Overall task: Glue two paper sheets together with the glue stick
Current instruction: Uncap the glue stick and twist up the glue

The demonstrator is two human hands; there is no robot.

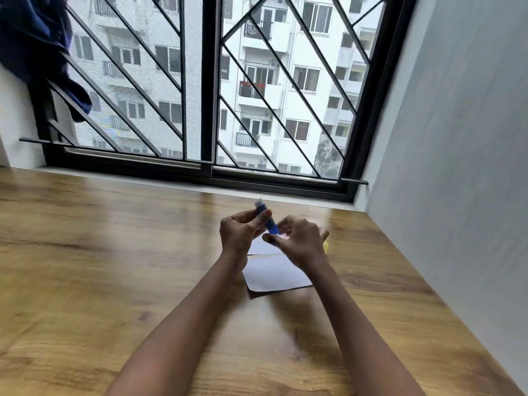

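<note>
A blue glue stick (pixel 268 218) is held tilted above the wooden table (pixel 114 252), its pale tip pointing up and away. My left hand (pixel 240 234) grips its upper body between fingers and thumb. My right hand (pixel 300 242) pinches its lower end, fingers curled. Under the hands lie two white paper sheets: one (pixel 275 274) nearer me with a dark shadow below its near edge, the other (pixel 261 247) just beyond it and mostly hidden by the hands. The frame is slightly blurred.
A small yellow object (pixel 326 246) peeks out behind my right hand. A barred window (pixel 211 90) runs along the table's far edge, a grey wall (pixel 457 138) stands on the right, and dark blue cloth (pixel 37 47) hangs at the upper left.
</note>
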